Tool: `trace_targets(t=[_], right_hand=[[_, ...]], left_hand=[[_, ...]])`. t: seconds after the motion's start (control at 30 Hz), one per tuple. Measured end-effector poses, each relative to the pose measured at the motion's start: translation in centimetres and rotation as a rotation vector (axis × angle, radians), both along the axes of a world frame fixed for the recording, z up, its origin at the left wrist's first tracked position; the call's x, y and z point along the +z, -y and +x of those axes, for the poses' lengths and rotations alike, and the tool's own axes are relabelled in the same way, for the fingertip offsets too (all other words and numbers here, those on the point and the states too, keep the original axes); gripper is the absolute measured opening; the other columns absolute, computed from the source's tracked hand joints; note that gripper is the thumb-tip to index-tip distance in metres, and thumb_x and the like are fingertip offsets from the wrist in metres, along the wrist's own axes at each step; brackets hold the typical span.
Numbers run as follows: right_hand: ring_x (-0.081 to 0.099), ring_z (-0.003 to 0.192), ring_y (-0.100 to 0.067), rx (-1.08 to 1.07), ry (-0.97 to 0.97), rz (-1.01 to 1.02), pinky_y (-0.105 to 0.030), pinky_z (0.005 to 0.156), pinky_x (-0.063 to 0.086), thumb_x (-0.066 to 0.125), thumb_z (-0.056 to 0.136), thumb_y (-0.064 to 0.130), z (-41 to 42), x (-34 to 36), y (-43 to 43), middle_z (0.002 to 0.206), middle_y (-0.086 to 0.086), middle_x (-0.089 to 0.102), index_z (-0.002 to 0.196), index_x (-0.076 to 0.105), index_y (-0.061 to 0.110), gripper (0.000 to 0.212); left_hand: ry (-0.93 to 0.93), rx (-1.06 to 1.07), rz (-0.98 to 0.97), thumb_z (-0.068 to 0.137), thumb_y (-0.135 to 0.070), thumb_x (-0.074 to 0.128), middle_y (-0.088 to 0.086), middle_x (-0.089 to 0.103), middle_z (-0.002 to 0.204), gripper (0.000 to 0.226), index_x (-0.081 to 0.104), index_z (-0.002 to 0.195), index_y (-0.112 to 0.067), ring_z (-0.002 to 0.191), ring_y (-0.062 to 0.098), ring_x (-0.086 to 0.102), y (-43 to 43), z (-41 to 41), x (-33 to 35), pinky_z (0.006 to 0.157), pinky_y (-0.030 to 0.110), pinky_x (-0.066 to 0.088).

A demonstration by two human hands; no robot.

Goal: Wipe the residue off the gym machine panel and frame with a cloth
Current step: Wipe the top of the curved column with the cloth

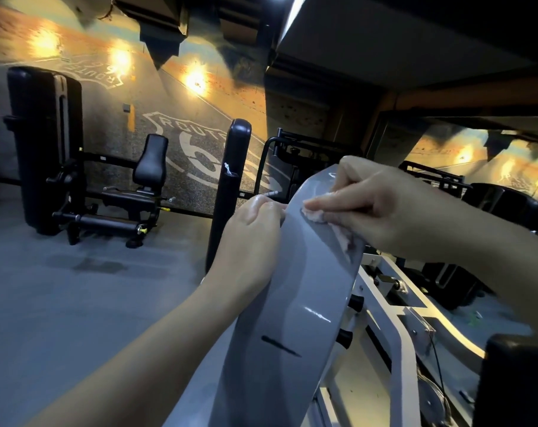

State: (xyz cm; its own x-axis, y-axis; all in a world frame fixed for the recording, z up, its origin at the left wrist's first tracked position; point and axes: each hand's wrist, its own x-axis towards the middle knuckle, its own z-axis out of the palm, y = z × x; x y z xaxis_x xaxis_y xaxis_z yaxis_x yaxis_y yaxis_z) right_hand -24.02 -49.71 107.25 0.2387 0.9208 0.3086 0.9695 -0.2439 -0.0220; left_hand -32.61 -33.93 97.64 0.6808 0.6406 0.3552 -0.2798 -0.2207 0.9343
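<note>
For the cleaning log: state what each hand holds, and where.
The right hand holds the cloth under its fingers, against the grey panel; the left hand grips the panel's left edge.

Black post (227,192) beside panel (292,303)

Left grip (255,229) glistening, right grip (369,204) bare; bare forearms (156,334).
</note>
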Motion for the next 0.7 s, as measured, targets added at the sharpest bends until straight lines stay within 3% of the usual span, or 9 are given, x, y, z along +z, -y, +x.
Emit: trace_targets(t=[0.2,0.33,0.4,0.47,0.53,0.63,0.7], right_hand=[[0.053,0.105,-0.013,-0.276,0.112,0.114,-0.027,0.082,0.048,0.057,0.103,0.036,3.3,0.7,-4.4,0.110,0.010,0.050,0.121,0.073,0.034,0.025],[0.050,0.108,-0.005,-0.143,0.046,0.009,-0.026,0.087,0.047,0.060,0.101,0.040,1.6,0.2,-2.4,0.113,0.017,0.047,0.131,0.066,0.040,0.031],[0.052,0.107,-0.003,-0.131,-0.022,0.017,-0.026,0.088,0.049,0.063,0.099,0.036,1.7,0.8,-2.0,0.113,0.019,0.051,0.124,0.069,0.044,0.026],[0.057,0.104,-0.003,-0.171,-0.025,0.068,-0.027,0.088,0.051,0.065,0.099,0.033,2.2,1.4,-2.3,0.111,0.018,0.057,0.114,0.073,0.040,0.018],[0.061,0.102,-0.002,-0.216,-0.028,0.095,-0.021,0.080,0.050,0.065,0.099,0.032,2.2,2.1,-2.5,0.108,0.019,0.062,0.113,0.072,0.037,0.016],[0.067,0.096,0.000,-0.173,-0.223,0.183,-0.018,0.073,0.051,0.064,0.099,0.035,1.2,3.3,-1.6,0.107,0.015,0.068,0.124,0.066,0.038,0.025],[0.073,0.082,-0.002,-0.127,-0.476,0.257,-0.018,0.066,0.056,0.065,0.098,0.034,0.6,3.6,-1.1,0.097,0.009,0.072,0.124,0.067,0.036,0.027]], left_hand=[[0.045,-0.003,-0.008,0.095,-0.016,0.043,-0.011,0.069,0.081,0.034,0.073,0.078,-0.018,0.069,-0.001,0.062,0.3,-0.4,0.0,0.052,0.012,0.041],[0.039,0.040,0.073,0.097,-0.018,0.042,-0.008,0.067,0.094,0.033,0.072,0.083,-0.019,0.085,0.007,0.062,0.1,-0.2,-0.5,0.064,0.026,0.041],[0.050,0.095,0.133,0.097,-0.018,0.042,-0.002,0.065,0.092,0.031,0.068,0.083,-0.008,0.087,0.014,0.060,0.1,0.3,-0.7,0.067,0.031,0.042],[0.060,0.135,0.210,0.097,-0.019,0.041,0.003,0.062,0.091,0.031,0.064,0.086,-0.001,0.088,0.016,0.056,0.1,0.5,-0.9,0.069,0.025,0.041],[0.060,0.164,0.280,0.098,-0.020,0.041,0.000,0.060,0.088,0.031,0.063,0.085,-0.002,0.087,0.014,0.053,0.2,0.4,-1.2,0.068,0.021,0.039],[0.043,0.202,0.380,0.098,-0.021,0.040,-0.005,0.054,0.082,0.031,0.056,0.075,-0.008,0.083,0.009,0.051,0.2,0.4,-1.1,0.065,0.019,0.035],[0.042,0.225,0.426,0.097,-0.023,0.039,-0.007,0.049,0.079,0.032,0.048,0.068,-0.013,0.079,0.006,0.049,0.2,0.5,-1.1,0.064,0.018,0.033]])
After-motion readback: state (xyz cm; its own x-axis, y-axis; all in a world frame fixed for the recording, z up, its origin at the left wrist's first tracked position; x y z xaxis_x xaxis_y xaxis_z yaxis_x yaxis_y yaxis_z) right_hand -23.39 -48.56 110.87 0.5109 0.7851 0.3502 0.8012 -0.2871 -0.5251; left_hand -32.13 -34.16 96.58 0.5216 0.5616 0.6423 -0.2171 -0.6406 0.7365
